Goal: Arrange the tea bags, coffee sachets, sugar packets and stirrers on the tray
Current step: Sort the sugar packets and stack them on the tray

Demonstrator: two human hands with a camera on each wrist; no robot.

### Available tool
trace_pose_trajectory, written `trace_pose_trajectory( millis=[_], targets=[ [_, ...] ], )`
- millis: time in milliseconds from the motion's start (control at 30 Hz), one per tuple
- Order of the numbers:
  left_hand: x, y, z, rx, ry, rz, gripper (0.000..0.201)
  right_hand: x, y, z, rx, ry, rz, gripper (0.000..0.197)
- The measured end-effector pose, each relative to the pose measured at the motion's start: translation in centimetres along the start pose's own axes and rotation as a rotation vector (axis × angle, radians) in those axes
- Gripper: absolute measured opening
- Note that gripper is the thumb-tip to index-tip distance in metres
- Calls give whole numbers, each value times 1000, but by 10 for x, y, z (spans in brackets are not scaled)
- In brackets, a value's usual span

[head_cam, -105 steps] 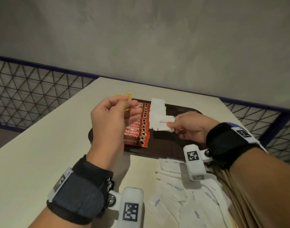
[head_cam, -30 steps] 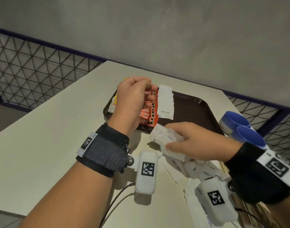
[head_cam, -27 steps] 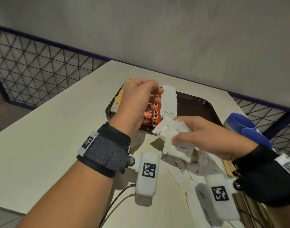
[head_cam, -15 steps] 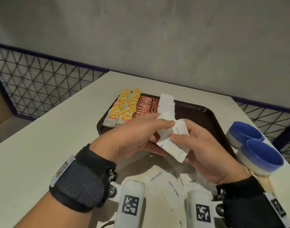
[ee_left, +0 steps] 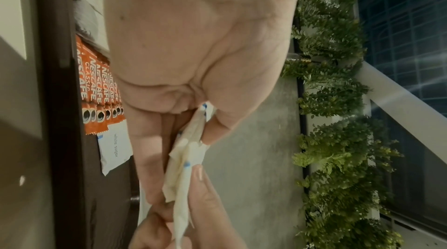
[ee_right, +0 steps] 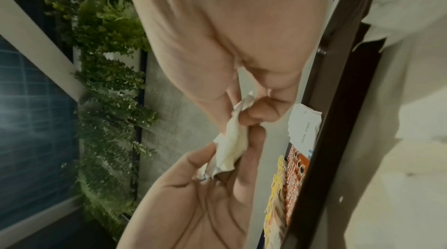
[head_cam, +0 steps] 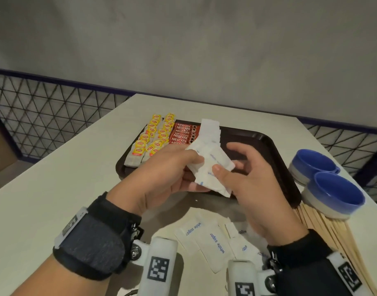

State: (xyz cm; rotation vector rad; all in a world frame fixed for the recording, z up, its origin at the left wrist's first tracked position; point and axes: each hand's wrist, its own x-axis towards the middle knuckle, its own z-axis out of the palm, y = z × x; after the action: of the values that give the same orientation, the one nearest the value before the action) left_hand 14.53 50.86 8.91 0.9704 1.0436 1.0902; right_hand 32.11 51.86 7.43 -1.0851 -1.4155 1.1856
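White sugar packets (head_cam: pixel 211 167), earlier in the right hand alone, now in both hands.

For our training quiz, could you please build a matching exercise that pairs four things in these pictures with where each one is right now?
Things:
1. tea bags
2. wooden stirrers
3. blue cups
4. bunch of sugar packets

Places:
A. held between left hand and right hand
B. on the table right of the tray
C. in two rows at the tray's left end
D. on the table just nearer than the cups

Pairs: 1-C, 2-D, 3-B, 4-A
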Motion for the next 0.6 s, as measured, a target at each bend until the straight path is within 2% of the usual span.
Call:
trace_pose_trajectory(
  millis=[133, 233, 467, 600],
  targets=[
    [-2, 3, 3, -99, 20, 2, 20, 3, -1, -6, 20, 106, -58, 28],
    [-3, 3, 4, -71, 12, 11, 21, 3, 0, -6, 38, 155, -104, 19],
    [-6, 3, 5, -11, -41, 23, 27, 2, -2, -5, -4, 230, -140, 15],
    [-6, 2, 6, -27, -31, 43, 31, 3, -4, -9, 113, 304, -110, 15]
  ],
)
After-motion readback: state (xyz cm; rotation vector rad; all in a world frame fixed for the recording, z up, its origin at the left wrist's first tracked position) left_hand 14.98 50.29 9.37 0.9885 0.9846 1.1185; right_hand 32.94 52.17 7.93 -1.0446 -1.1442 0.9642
